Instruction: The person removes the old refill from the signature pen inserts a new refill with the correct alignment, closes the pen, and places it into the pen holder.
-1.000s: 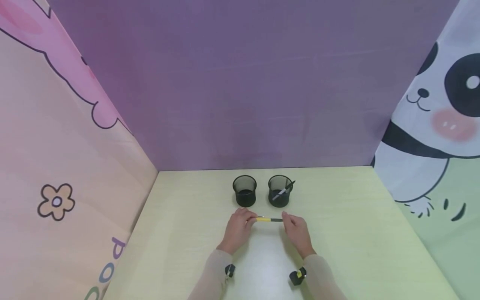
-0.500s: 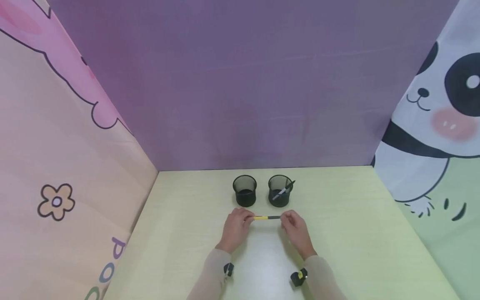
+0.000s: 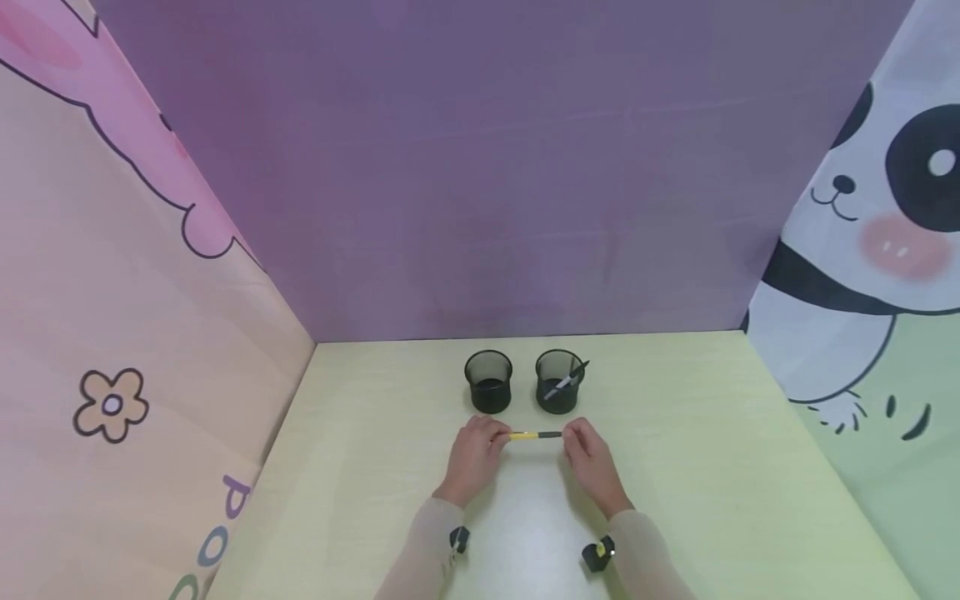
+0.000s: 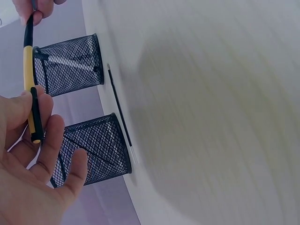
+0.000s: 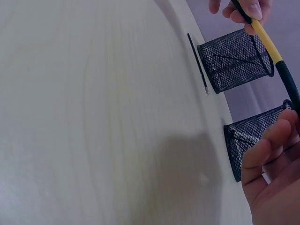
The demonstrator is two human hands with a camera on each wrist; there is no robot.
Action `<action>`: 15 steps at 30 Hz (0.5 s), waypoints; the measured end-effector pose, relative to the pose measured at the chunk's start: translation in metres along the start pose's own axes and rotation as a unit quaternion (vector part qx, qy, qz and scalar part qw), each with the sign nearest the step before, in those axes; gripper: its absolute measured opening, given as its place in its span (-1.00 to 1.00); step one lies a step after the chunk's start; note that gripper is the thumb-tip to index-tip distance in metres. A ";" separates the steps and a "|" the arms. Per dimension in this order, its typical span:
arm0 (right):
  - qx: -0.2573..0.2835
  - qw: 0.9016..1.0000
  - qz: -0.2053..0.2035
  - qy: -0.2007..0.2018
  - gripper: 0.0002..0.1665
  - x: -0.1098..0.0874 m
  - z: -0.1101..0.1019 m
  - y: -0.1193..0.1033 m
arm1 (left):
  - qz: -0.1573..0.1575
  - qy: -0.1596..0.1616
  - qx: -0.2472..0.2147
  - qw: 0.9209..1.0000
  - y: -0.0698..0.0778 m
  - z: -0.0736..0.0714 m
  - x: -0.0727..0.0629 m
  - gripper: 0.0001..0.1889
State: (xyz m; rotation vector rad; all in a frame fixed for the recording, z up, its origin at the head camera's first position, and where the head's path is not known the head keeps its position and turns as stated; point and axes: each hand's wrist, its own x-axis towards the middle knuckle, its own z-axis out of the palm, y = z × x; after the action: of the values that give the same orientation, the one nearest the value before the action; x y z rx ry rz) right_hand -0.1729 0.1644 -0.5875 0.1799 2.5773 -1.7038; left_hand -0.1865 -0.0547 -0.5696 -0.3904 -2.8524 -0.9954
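A yellow-and-black pen (image 3: 534, 435) is held level between both hands, above the table and in front of two black mesh pen cups. My left hand (image 3: 471, 460) pinches its yellow end, beside a black clip, between thumb and fingers; the other fingers spread loosely in the left wrist view. At the black end, my right hand (image 3: 595, 468) grips the pen with its fingertips, which hide that end. A thin black pen refill (image 4: 120, 108) with a metal tip lies on the table at the foot of the left pen cup (image 3: 491, 400).
The right pen cup (image 3: 553, 403) holds a black-and-white pen (image 3: 567, 379) leaning over its rim. Both cups stand toward the back of the pale table (image 3: 375, 450). A purple wall (image 3: 480, 208) rises behind, with printed panels at both sides.
Over the first half second the pen and my left hand shift slightly left and up in the head view. Since then the hands have barely moved, and both keep hold of the pen.
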 end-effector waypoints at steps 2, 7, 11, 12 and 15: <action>-0.009 1.000 -0.006 0.005 -0.79 0.000 0.000 0.001 | 0.000 0.000 0.001 1.000 0.000 0.000 0.000 -0.86; -0.029 0.999 -0.021 0.030 -0.77 0.002 0.003 0.004 | 0.004 0.000 0.003 1.000 0.000 0.001 0.000 -0.85; -0.030 0.998 -0.026 0.038 -0.75 0.003 0.004 0.005 | 0.008 -0.001 0.003 1.000 -0.001 0.001 0.000 -0.86; -0.030 0.998 -0.028 0.038 -0.73 0.003 0.004 0.005 | 0.008 -0.001 0.003 1.000 -0.001 0.001 0.000 -0.86; -0.025 0.999 -0.029 0.038 -0.70 0.003 0.004 0.004 | 0.009 -0.001 0.005 1.000 -0.001 0.001 0.000 -0.85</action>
State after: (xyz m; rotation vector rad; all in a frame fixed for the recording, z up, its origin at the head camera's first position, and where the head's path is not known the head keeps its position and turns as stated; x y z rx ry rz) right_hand -0.1756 0.1626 -0.5932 0.1722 2.7032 -1.6814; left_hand -0.1867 -0.0543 -0.5711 -0.4161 -2.8502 -0.9779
